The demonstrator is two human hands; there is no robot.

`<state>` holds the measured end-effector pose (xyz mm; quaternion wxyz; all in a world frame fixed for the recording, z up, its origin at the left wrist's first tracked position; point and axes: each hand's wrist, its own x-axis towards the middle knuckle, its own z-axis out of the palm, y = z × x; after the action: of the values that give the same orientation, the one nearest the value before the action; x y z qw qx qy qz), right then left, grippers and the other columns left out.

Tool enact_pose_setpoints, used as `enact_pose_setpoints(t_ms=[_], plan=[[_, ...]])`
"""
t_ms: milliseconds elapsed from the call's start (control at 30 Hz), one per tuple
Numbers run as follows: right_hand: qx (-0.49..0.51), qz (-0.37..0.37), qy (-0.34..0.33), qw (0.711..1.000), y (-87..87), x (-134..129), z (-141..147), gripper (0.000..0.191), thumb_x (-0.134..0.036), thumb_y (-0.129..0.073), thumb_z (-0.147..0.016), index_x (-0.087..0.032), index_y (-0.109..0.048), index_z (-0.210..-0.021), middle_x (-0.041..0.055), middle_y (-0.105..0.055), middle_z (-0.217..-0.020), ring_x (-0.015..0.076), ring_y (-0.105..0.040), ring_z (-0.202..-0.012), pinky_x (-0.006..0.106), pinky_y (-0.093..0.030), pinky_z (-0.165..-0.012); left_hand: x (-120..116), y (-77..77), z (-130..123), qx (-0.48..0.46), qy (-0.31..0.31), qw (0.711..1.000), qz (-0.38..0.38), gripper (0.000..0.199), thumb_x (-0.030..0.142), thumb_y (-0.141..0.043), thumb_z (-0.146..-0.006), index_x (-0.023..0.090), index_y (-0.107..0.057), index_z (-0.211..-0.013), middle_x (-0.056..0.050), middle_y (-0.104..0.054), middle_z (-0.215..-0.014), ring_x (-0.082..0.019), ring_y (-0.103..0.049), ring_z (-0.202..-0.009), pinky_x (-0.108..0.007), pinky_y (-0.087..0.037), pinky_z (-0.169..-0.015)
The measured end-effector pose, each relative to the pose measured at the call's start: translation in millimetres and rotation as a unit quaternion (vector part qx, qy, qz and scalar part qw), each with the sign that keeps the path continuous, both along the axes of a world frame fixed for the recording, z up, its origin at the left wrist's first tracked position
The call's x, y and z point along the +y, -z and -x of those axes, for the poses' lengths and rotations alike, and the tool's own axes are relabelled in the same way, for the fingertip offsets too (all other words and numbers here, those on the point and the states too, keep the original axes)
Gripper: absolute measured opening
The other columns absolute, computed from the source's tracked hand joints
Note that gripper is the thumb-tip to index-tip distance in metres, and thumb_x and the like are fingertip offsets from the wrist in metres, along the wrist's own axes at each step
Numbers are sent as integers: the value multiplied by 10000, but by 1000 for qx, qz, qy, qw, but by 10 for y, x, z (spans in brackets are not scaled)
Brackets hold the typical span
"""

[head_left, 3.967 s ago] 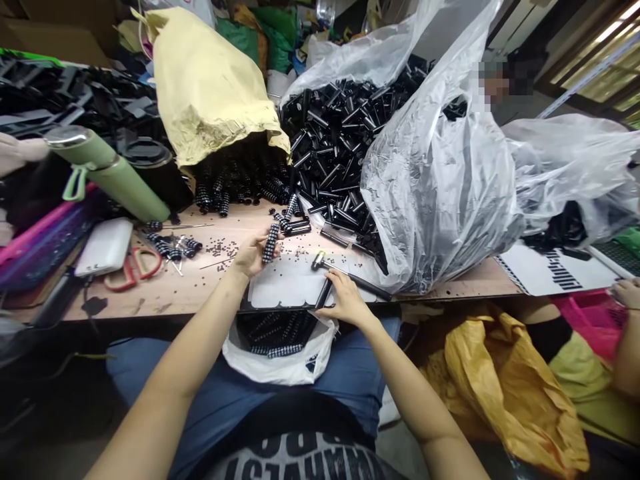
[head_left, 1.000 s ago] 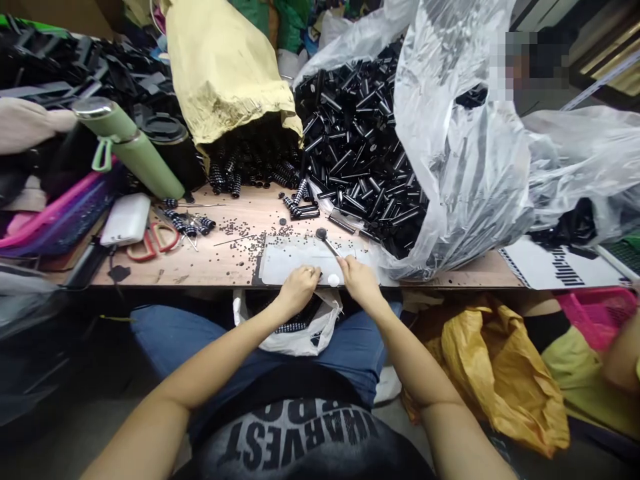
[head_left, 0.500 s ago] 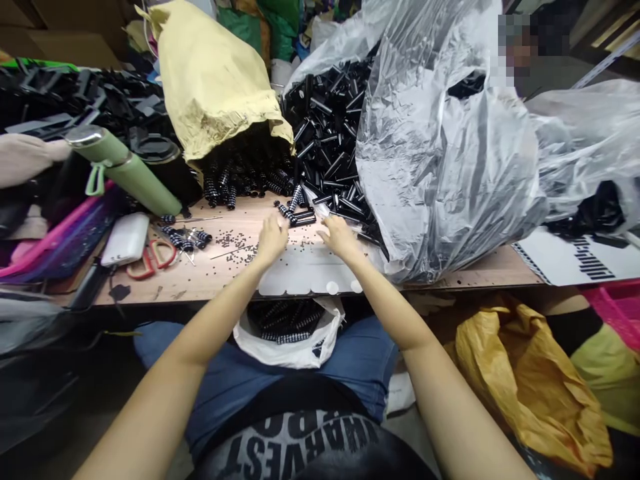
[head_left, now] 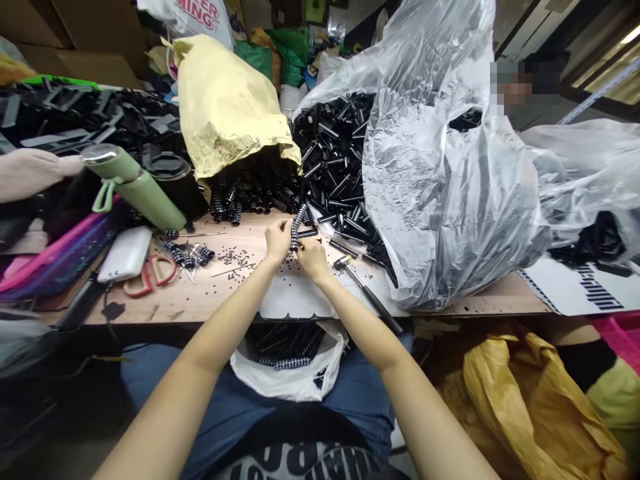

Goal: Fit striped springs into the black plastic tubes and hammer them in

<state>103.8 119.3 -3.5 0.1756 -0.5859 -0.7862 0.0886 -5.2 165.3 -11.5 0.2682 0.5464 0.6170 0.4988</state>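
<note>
Between my hands stands a ribbed black-and-white piece [head_left: 297, 228], slightly tilted. My left hand [head_left: 279, 240] has its fingers closed on its left side, and my right hand [head_left: 312, 259] pinches near its lower end. Smooth black tubes [head_left: 307, 233] lie just behind my right hand. Small dark bits [head_left: 234, 259] are scattered on the table left of my left hand. A hammer [head_left: 367, 288] with a black handle lies to the right of my right hand. Ribbed pieces [head_left: 250, 197] spill from a yellow sack [head_left: 225, 107] behind my hands.
A large clear plastic bag [head_left: 450, 193] and a heap of black tubes [head_left: 337, 160] fill the right and back. At left are a green bottle [head_left: 143, 193], red scissors [head_left: 150, 275] and a white box [head_left: 125, 253]. A white bag [head_left: 320, 387] with ribbed pieces sits on the lap.
Both hands have come together around a ribbed piece, which they now hold. The hammer is now uncovered to the right of my right hand. The whole view has shifted slightly.
</note>
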Motion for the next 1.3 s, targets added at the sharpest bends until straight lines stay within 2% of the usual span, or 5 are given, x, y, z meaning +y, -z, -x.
enact_pose_setpoints(t_ms=[200,500,700,933,1300], plan=[[26,49,54,997,-109,-504,61,249,-86,-437,-853,-147,-657,-952,114,-708,-948,217,-641,-872,286,-440,-761,-499,-15,-153,-264,5,964,14,226,360,-659,-742,142,-615,-703,-6,-607,-670,-116,-540,-631,-225,-417,-610],[153,-11,-189,970,-318,-1048,-219,288,-186,-577,-835,-192,-564,-1122,101,-618,-1188,188,-629,-972,280,-499,-781,-1358,-4,-31,-432,-1,880,199,320,424,-725,-639,150,-572,-704,31,-542,-581,-85,-489,-484,-201,-364,-461],[292,-20,-106,950,-41,-910,-115,166,-267,-645,-808,-169,-622,-939,58,-673,-885,162,-633,-774,271,-510,-727,-1706,139,141,-53,-10,994,91,444,532,-481,-869,154,-655,-1025,-135,-659,-979,-236,-631,-875,-377,-506,-778],[236,51,-81,967,-189,-705,-143,136,-165,-684,-701,-164,-637,-829,6,-662,-756,121,-575,-646,230,-457,-646,-1580,119,306,330,3,940,-91,489,461,-460,-929,244,-532,-1361,-175,-450,-1404,-348,-366,-1324,-562,-241,-1086],[100,227,-246,937,-394,-303,-69,394,-210,-738,-709,-139,-675,-1091,88,-720,-1011,175,-659,-788,263,-490,-717,-1528,324,633,282,227,927,-102,525,174,-326,-956,215,-328,-1480,-136,-569,-1108,-220,-588,-992,-380,-503,-866]])
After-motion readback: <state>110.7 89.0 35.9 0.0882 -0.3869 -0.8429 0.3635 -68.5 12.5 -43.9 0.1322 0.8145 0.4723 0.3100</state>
